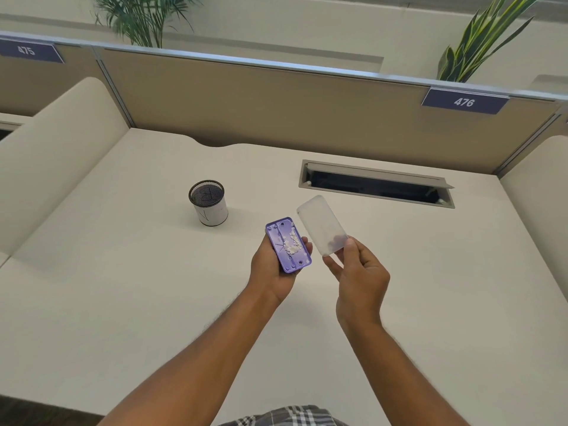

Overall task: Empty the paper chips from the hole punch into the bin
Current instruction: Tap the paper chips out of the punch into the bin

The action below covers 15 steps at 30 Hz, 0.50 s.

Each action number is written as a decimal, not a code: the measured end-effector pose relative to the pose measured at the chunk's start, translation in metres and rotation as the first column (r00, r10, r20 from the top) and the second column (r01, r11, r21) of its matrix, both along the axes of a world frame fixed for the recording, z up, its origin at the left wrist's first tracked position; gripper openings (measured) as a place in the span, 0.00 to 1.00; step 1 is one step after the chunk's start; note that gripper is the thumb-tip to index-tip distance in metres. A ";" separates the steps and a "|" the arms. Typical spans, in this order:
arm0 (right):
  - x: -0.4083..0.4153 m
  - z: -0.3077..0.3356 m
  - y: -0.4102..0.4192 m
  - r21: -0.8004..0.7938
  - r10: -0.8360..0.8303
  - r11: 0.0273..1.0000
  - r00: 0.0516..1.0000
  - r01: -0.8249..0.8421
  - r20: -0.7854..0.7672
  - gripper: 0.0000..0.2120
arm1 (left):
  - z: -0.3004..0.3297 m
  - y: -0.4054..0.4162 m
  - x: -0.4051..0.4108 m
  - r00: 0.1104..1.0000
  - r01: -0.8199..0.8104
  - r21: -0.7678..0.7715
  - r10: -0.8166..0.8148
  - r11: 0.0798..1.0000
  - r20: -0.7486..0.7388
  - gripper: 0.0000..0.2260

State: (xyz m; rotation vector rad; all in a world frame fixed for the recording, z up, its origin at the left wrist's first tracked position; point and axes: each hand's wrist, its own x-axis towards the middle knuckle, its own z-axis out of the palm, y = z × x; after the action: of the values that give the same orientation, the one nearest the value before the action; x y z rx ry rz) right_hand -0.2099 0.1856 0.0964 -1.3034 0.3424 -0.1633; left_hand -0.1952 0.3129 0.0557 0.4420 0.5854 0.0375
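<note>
A purple hole punch (288,245) lies upside down in my left hand (272,272), its open underside facing up with a heap of white paper chips (292,243) on it. My right hand (358,272) pinches a frosted translucent cover (321,224) by its lower corner, holding it tilted just right of the punch and apart from it. A small round bin (209,207) with a black mesh rim and white liner stands on the desk, to the left of and beyond both hands.
The white desk (123,287) is walled by beige partitions at the back and sides. An open cable slot (376,184) is sunk into the desk at the back right. Plants stand behind the partition. The desk's front edge runs near my body.
</note>
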 end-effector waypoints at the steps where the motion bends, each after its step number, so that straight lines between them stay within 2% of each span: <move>1: 0.001 -0.003 -0.002 0.003 -0.006 1.000 1.000 0.006 -0.019 0.14 | 0.000 0.000 0.000 1.000 -0.005 -0.010 0.005 1.000 0.000 0.15; 7: 0.009 -0.037 -0.016 0.089 -0.041 0.994 0.979 0.059 -0.199 0.09 | 0.001 0.006 -0.004 0.999 -0.030 -0.054 0.032 0.998 0.036 0.16; 15: 0.001 -0.100 -0.036 0.086 -0.010 0.994 0.870 0.060 -0.492 0.05 | 0.002 0.011 -0.014 0.995 -0.058 -0.093 0.065 0.994 0.081 0.17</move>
State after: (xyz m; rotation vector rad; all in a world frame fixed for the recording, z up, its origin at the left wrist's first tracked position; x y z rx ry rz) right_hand -0.2092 0.1492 -0.0037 -1.2286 0.8011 0.1620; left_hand -0.2089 0.3237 0.0575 0.3331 0.5157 0.0877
